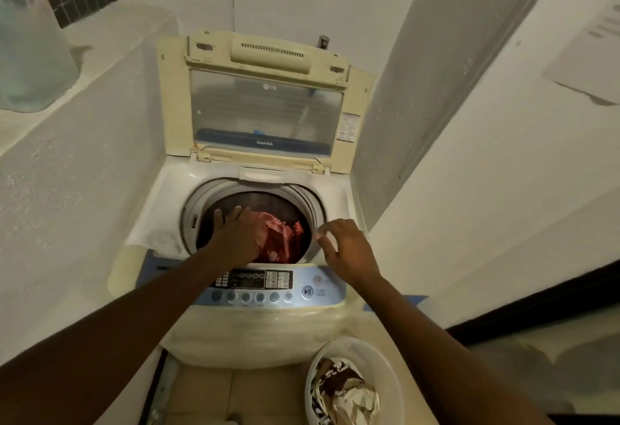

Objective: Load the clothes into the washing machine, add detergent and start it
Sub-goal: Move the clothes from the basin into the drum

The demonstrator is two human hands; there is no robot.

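A top-loading washing machine (335, 186) stands with its lid (265, 102) raised. Inside the dark drum lies a red garment (285, 236). My left hand (235, 233) reaches over the drum opening, fingers spread, just left of and partly covering the red garment; whether it touches the cloth I cannot tell. My right hand (345, 250) hovers over the drum's right rim with fingers apart and nothing in it. The control panel (255, 285) with its buttons runs along the machine's front edge, below both hands.
A white laundry basket (385, 357) with brown and white clothes (342, 394) sits on the floor at the front right. White walls close in on both sides. A ledge at the left holds a translucent container (30, 55). A paper notice (593, 52) hangs at the right.
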